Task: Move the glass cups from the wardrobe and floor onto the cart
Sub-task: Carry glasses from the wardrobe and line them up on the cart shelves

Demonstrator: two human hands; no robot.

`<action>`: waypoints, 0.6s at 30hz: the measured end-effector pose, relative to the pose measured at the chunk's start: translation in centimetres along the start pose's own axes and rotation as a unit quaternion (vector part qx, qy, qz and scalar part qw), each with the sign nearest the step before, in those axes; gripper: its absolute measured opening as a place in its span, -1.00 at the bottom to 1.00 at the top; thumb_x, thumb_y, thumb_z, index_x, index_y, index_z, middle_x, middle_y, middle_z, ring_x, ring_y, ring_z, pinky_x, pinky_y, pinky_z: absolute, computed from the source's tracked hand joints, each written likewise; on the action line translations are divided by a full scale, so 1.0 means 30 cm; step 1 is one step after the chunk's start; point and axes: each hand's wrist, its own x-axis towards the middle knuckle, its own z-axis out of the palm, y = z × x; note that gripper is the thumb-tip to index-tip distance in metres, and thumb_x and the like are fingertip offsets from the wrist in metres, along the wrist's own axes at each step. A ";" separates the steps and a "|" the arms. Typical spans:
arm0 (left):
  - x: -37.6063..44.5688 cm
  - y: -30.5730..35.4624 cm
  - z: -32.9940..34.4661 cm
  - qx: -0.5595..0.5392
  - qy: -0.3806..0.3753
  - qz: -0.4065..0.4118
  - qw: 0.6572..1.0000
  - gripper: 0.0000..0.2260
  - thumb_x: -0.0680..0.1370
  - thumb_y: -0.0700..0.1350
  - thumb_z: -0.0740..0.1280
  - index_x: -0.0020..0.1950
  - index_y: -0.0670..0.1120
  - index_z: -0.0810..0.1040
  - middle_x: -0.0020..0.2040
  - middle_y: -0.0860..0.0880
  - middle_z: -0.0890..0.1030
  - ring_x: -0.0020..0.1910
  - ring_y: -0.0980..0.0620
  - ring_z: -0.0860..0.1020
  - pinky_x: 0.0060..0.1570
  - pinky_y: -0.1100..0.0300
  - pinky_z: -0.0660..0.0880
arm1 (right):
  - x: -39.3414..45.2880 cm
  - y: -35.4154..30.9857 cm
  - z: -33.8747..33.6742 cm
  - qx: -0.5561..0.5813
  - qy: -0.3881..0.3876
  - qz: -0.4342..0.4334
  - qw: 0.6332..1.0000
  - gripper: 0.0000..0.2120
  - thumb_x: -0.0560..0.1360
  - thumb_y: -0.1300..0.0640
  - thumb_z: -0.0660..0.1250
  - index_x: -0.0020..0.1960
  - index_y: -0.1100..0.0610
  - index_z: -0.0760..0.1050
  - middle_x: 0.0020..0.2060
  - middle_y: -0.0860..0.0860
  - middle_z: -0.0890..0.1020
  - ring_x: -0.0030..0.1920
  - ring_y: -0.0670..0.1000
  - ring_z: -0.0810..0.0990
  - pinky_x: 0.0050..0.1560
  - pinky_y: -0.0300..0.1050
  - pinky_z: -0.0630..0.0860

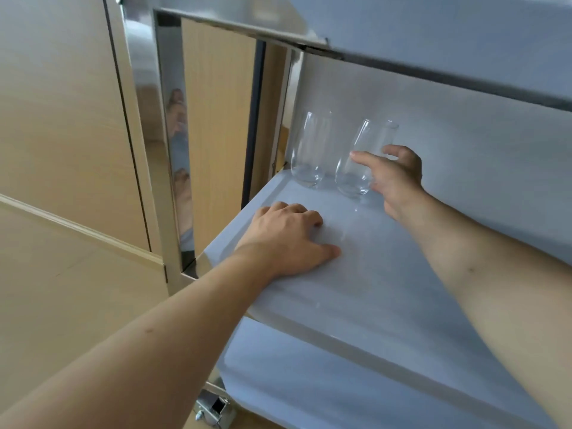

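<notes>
Pinching a smooth rounded glass cup (362, 162) (clear): right hand (393, 178).

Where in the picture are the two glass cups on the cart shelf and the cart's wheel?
Left glass cup (310, 150): head view, middle of its clear wall.
Right glass cup (356, 176): head view, lower wall, left of the right hand's fingers.
Cart wheel (213, 408): head view, its metal bracket at the bottom.

Soft, even daylight; mirror glare on the cart's steel post (148, 119); wide-angle bending at edges; slight overall softness.
</notes>
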 end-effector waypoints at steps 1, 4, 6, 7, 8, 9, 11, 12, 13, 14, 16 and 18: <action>0.002 0.000 0.002 0.000 -0.002 0.001 1.000 -0.40 0.43 0.46 0.20 0.39 0.22 0.46 0.41 0.12 0.47 0.42 -0.01 0.33 0.38 0.04 0.20 | 0.010 0.003 0.009 -0.004 0.001 -0.001 1.000 -0.21 0.13 -0.17 0.67 0.28 -0.01 0.47 0.15 -0.11 0.50 0.02 -0.17 0.57 0.18 0.03 0.62; 0.001 -0.004 0.008 -0.004 0.001 0.004 1.000 -0.38 0.42 0.47 0.15 0.39 0.21 0.46 0.40 0.12 0.47 0.41 -0.01 0.33 0.37 0.04 0.19 | 0.034 0.012 0.033 -0.019 0.002 -0.010 1.000 -0.23 0.16 -0.14 0.67 0.29 -0.01 0.48 0.05 -0.18 0.50 0.05 -0.14 0.57 0.18 0.02 0.61; -0.001 -0.006 0.012 -0.003 0.008 0.007 1.000 -0.38 0.43 0.47 0.17 0.39 0.21 0.45 0.39 0.12 0.47 0.40 -0.01 0.33 0.36 0.04 0.19 | 0.041 0.016 0.047 -0.024 0.002 -0.014 1.000 -0.23 0.19 -0.13 0.67 0.31 0.00 0.47 0.06 -0.14 0.52 0.00 -0.14 0.58 0.15 -0.03 0.61; -0.001 -0.007 0.013 -0.003 0.010 0.009 1.000 -0.39 0.44 0.47 0.18 0.40 0.21 0.45 0.39 0.12 0.48 0.39 -0.01 0.33 0.36 0.04 0.19 | 0.044 0.019 0.052 -0.029 0.001 -0.016 0.999 -0.23 0.20 -0.13 0.66 0.33 0.01 0.46 0.08 -0.11 0.54 0.00 -0.11 0.59 0.14 -0.04 0.61; 0.001 -0.007 0.014 -0.003 0.010 0.010 1.000 -0.39 0.44 0.47 0.18 0.40 0.21 0.45 0.39 0.12 0.48 0.39 0.00 0.34 0.36 0.04 0.19 | 0.048 0.022 0.058 -0.034 -0.001 -0.018 0.999 -0.22 0.21 -0.13 0.66 0.34 0.01 0.46 0.09 -0.08 0.55 0.04 -0.07 0.61 0.17 -0.03 0.60; 0.001 -0.007 0.014 -0.002 0.011 0.011 1.000 -0.39 0.45 0.47 0.18 0.40 0.21 0.45 0.39 0.12 0.48 0.39 0.00 0.34 0.36 0.04 0.20 | 0.048 0.025 0.062 -0.039 -0.004 -0.020 0.999 -0.21 0.21 -0.13 0.66 0.35 0.02 0.46 0.08 -0.08 0.56 0.07 -0.04 0.61 0.20 0.00 0.59; 0.004 -0.008 0.013 -0.001 0.013 0.012 1.000 -0.39 0.44 0.47 0.18 0.39 0.20 0.46 0.38 0.11 0.48 0.38 0.00 0.35 0.35 0.04 0.21 | 0.050 0.033 0.069 -0.040 -0.008 -0.018 0.999 -0.21 0.22 -0.14 0.66 0.35 0.02 0.46 0.02 -0.13 0.54 0.03 -0.08 0.61 0.21 0.03 0.60; 0.004 -0.007 0.012 -0.001 0.012 0.012 1.000 -0.39 0.44 0.47 0.17 0.39 0.21 0.46 0.39 0.11 0.48 0.38 0.00 0.35 0.35 0.03 0.21 | 0.049 0.037 0.070 -0.038 -0.008 -0.015 0.999 -0.21 0.22 -0.15 0.66 0.35 0.03 0.46 -0.01 -0.16 0.52 -0.04 -0.14 0.60 0.19 0.02 0.61; 0.004 -0.007 0.013 0.000 0.011 0.012 1.000 -0.39 0.44 0.48 0.17 0.39 0.21 0.46 0.39 0.11 0.48 0.38 0.00 0.35 0.35 0.03 0.22 | 0.048 0.041 0.072 -0.036 -0.008 -0.014 0.999 -0.21 0.23 -0.15 0.65 0.36 0.03 0.46 -0.04 -0.19 0.50 -0.11 -0.19 0.58 0.17 0.01 0.62; 0.003 -0.007 0.014 0.001 0.011 0.013 1.000 -0.39 0.45 0.47 0.17 0.39 0.21 0.46 0.39 0.11 0.48 0.38 0.00 0.35 0.35 0.03 0.22 | 0.049 0.046 0.072 -0.037 -0.008 -0.015 0.999 -0.21 0.23 -0.16 0.65 0.36 0.03 0.46 -0.05 -0.19 0.50 -0.15 -0.20 0.57 0.15 0.00 0.63; 0.004 -0.005 0.012 0.001 0.012 0.013 1.000 -0.40 0.45 0.47 0.18 0.39 0.21 0.46 0.39 0.11 0.48 0.38 -0.01 0.35 0.34 0.03 0.22 | 0.047 0.050 0.071 -0.039 -0.008 -0.019 0.999 -0.22 0.23 -0.17 0.65 0.35 0.02 0.46 -0.02 -0.15 0.53 -0.12 -0.19 0.58 0.15 0.00 0.63; 0.006 -0.005 0.010 0.000 0.009 0.012 1.000 -0.40 0.46 0.47 0.19 0.40 0.20 0.45 0.41 0.11 0.47 0.40 -0.01 0.34 0.35 0.03 0.21 | 0.046 0.054 0.070 -0.037 -0.010 -0.021 0.999 -0.22 0.24 -0.19 0.65 0.35 0.01 0.45 0.06 -0.07 0.56 0.01 -0.09 0.61 0.19 0.01 0.61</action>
